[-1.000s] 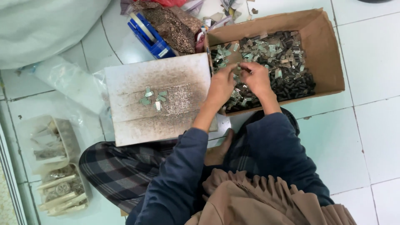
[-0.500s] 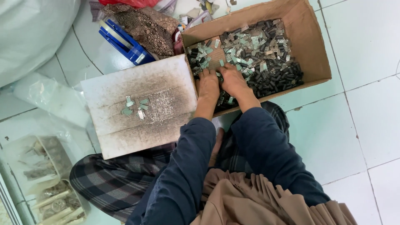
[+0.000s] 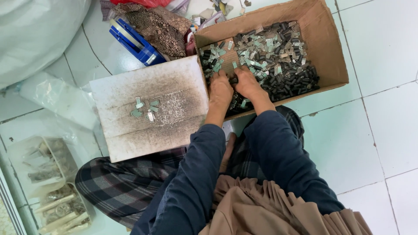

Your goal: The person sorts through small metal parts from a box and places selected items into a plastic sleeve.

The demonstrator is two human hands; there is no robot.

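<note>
Both hands buried in small metal pieces [image 3: 270, 52] inside cardboard box [image 3: 335, 56]; left hand [image 3: 220, 92] and right hand [image 3: 246, 82] knuckles up, fingertips hidden, so can't tell what's pinched; few pieces [image 3: 144, 109] lie on grey board [image 3: 174, 126]; best to pick singly, lift clear of heap.

A white tiled floor [image 3: 383, 130] carries a cardboard box [image 3: 331, 48], a worn board [image 3: 148, 109] and plastic containers [image 3: 39, 161].
</note>
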